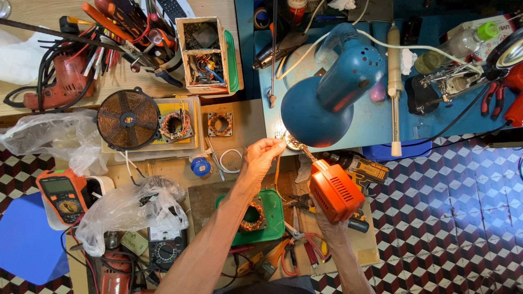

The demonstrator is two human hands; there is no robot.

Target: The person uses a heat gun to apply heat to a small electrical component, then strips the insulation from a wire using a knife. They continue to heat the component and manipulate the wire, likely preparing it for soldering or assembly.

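Head view. Right hand (331, 226) clenched around the grip of an orange plastic soldering gun (335, 190), tip aimed up and to its left. Left hand (260, 158) pinches a small shiny metal piece (294, 142) at the fingertips, touching the gun's tip. Blue metal desk lamp (321, 103) just above both hands. Green plastic tray (272, 218) with a copper-wound stator (253, 218) under the left forearm.

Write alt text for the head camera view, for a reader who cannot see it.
Seen from above, a person's right hand holds an orange soldering gun whose tip meets a small shiny part pinched in the left hand, under a blue desk lamp. Below the forearms lies a green tray holding a copper-wound coil; an orange multimeter and plastic bags sit at left.
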